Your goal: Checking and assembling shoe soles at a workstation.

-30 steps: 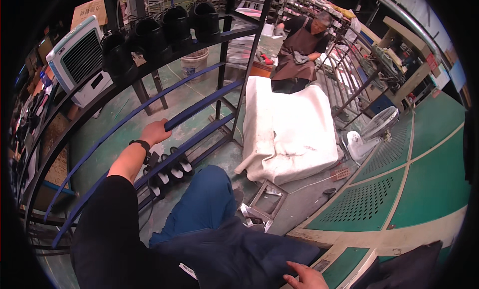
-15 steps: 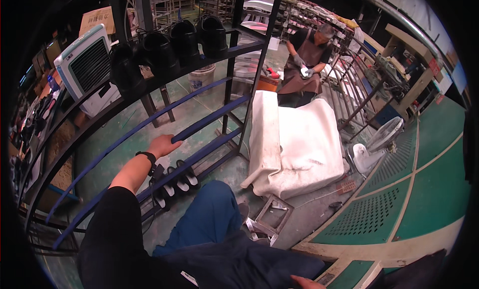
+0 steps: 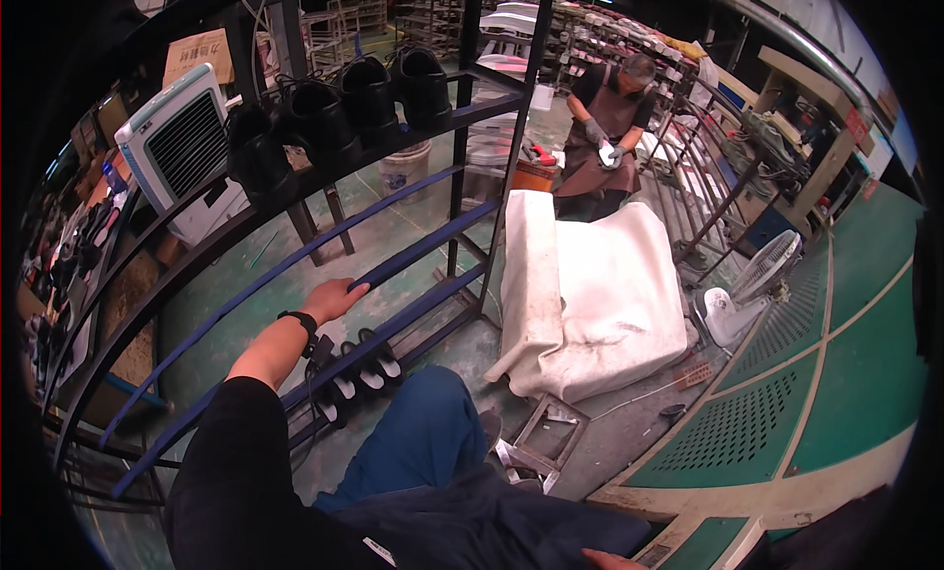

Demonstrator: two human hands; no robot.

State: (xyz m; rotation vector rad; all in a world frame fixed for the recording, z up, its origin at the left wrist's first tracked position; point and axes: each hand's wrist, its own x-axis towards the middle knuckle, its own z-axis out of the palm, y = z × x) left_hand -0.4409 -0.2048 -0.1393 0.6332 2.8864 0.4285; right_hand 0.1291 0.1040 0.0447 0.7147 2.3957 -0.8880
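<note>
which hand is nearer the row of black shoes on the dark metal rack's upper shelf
Left. The left hand is on the blue rack rail, below the black shoes; the right hand is farther off, at the picture's lower edge.

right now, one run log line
left hand: on blue rack rail | right hand: partly visible, lower edge | black shoes: on upper shelf

A shoe workshop — black shoes line a metal rack at eleven o'clock, crammed shelving runs at one, a gloved, aproned co-worker sits between one and two — and green perforated panelling fills four.
</note>
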